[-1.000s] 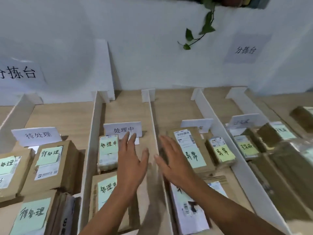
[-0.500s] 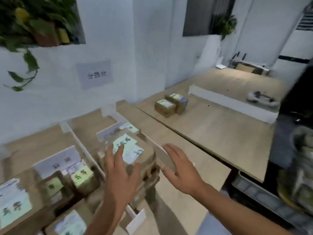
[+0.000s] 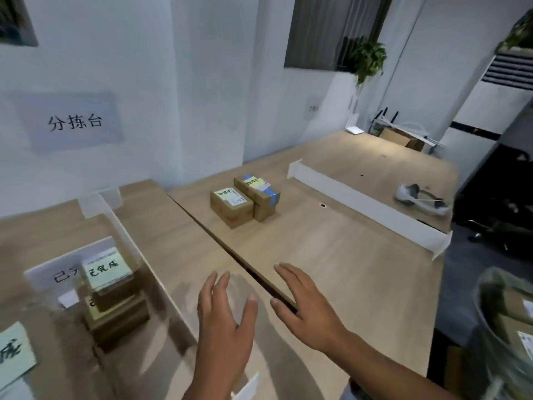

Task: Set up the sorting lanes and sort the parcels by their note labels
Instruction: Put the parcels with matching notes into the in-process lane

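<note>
Two brown parcels stand side by side on the right-hand table: one (image 3: pixel 230 207) with a green note and one (image 3: pixel 258 196) with a yellow note and blue tape. My left hand (image 3: pixel 223 321) and my right hand (image 3: pixel 305 301) hover over the table's near part with fingers straight, holding nothing, well short of those parcels. At the left, a stack of parcels (image 3: pixel 111 295) with green notes sits in the last lane behind a white divider (image 3: pixel 129 241), with a white lane sign (image 3: pixel 57 269) behind it.
A long white divider board (image 3: pixel 366 203) lies across the right table. Beyond it lies a scanner-like device (image 3: pixel 418 197). A bag of more parcels (image 3: pixel 510 327) stands at the lower right. A dark seam (image 3: pixel 219 243) separates the two tables. A wall sign (image 3: pixel 75 121) hangs left.
My view has swung right, from the sorting lanes to the right-hand table with the two parcels. Both hands have stayed open and moved along with it.
</note>
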`<action>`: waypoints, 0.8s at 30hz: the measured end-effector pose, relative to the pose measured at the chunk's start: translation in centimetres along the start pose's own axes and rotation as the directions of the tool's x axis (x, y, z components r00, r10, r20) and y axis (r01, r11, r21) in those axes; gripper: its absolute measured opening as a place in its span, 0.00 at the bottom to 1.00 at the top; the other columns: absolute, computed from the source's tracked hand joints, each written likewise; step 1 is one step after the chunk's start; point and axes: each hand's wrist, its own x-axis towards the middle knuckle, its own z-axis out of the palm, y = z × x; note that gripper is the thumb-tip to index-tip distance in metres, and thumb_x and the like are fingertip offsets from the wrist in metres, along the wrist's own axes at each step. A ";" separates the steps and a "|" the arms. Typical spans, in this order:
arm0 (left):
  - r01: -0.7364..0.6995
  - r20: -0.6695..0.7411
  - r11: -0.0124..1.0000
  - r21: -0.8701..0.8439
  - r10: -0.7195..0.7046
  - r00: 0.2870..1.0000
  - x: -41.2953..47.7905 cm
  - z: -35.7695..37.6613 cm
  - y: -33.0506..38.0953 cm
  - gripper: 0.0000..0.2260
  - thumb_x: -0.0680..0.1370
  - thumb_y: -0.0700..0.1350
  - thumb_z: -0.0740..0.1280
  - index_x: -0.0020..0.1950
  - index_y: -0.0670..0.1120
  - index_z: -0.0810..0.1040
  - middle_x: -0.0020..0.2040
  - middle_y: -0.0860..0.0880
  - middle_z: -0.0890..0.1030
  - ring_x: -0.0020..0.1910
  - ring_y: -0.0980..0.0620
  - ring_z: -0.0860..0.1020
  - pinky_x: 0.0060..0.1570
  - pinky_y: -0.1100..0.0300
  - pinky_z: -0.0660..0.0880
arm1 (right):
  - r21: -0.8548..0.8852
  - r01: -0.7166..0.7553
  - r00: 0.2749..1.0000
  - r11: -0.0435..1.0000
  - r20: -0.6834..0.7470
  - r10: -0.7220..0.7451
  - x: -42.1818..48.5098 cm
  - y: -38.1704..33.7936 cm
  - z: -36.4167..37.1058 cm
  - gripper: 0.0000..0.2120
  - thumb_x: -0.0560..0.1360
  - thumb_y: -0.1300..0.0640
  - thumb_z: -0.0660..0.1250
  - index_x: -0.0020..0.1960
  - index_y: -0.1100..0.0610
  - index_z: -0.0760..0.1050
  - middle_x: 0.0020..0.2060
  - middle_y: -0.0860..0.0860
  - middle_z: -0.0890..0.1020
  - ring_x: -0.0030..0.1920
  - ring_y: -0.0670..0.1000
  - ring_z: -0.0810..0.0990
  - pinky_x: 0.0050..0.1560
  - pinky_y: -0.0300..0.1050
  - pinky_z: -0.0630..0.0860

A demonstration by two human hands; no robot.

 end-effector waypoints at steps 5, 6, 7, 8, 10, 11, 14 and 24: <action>0.079 0.010 0.996 0.045 -0.080 0.997 9.4 7.3 0.5 0.28 0.81 0.59 0.62 0.78 0.50 0.64 0.78 0.52 0.61 0.78 0.54 0.58 0.71 0.62 0.56 | 0.019 -0.006 0.999 1.000 0.050 0.005 7.3 8.6 -2.5 0.33 0.80 0.34 0.54 0.80 0.48 0.59 0.78 0.42 0.61 0.77 0.38 0.56 0.73 0.28 0.51; 0.090 0.018 0.993 0.070 -0.092 0.996 11.2 8.6 0.7 0.28 0.81 0.58 0.63 0.79 0.49 0.63 0.78 0.51 0.62 0.78 0.53 0.59 0.71 0.62 0.56 | 0.033 -0.015 0.999 0.999 0.045 0.013 8.8 10.2 -3.2 0.33 0.80 0.34 0.55 0.80 0.48 0.59 0.77 0.42 0.62 0.77 0.38 0.57 0.73 0.28 0.51; 0.101 0.029 0.991 0.090 -0.104 0.994 12.7 9.7 0.9 0.28 0.81 0.58 0.63 0.79 0.49 0.63 0.78 0.51 0.62 0.78 0.53 0.59 0.71 0.62 0.56 | 0.043 -0.020 0.999 0.999 0.044 0.018 10.1 11.6 -3.6 0.33 0.80 0.35 0.55 0.80 0.49 0.60 0.77 0.42 0.63 0.76 0.37 0.57 0.72 0.28 0.52; 0.110 0.031 0.989 0.103 -0.114 0.993 14.7 10.9 1.0 0.29 0.81 0.58 0.64 0.79 0.48 0.63 0.78 0.50 0.63 0.78 0.52 0.60 0.71 0.61 0.57 | 0.048 -0.025 0.999 0.999 0.048 0.023 12.0 13.2 -4.1 0.33 0.79 0.35 0.55 0.80 0.49 0.61 0.76 0.42 0.64 0.76 0.37 0.58 0.72 0.28 0.52; 0.122 0.020 0.983 0.135 -0.126 0.992 18.8 13.4 1.0 0.29 0.81 0.58 0.64 0.79 0.47 0.63 0.77 0.48 0.65 0.77 0.50 0.62 0.71 0.59 0.60 | 0.060 -0.026 0.998 0.998 0.064 0.023 15.9 16.4 -4.7 0.33 0.79 0.35 0.56 0.79 0.49 0.62 0.75 0.42 0.65 0.75 0.38 0.60 0.72 0.28 0.54; 0.132 0.016 0.979 0.156 -0.136 0.991 21.0 14.5 0.8 0.30 0.81 0.58 0.64 0.79 0.46 0.63 0.78 0.47 0.65 0.77 0.49 0.63 0.73 0.56 0.61 | 0.071 -0.022 0.998 0.997 0.068 0.017 18.2 17.9 -4.8 0.33 0.79 0.35 0.57 0.79 0.49 0.62 0.75 0.42 0.66 0.75 0.38 0.61 0.72 0.28 0.54; 0.175 -0.002 0.956 0.235 -0.180 0.984 27.4 17.9 0.1 0.30 0.82 0.59 0.63 0.79 0.45 0.63 0.77 0.45 0.66 0.77 0.48 0.64 0.74 0.52 0.65 | 0.102 -0.001 0.998 0.995 0.064 -0.006 25.2 22.3 -4.3 0.28 0.80 0.41 0.62 0.77 0.50 0.64 0.73 0.44 0.68 0.74 0.42 0.65 0.70 0.27 0.55; 0.302 -0.025 0.904 0.303 -0.310 0.950 44.1 29.6 -3.0 0.25 0.82 0.54 0.66 0.72 0.40 0.68 0.69 0.42 0.73 0.71 0.43 0.68 0.69 0.52 0.64 | 0.169 0.030 0.982 0.985 0.177 -0.060 43.9 35.6 1.6 0.27 0.80 0.50 0.68 0.76 0.54 0.67 0.71 0.50 0.72 0.73 0.50 0.67 0.73 0.41 0.61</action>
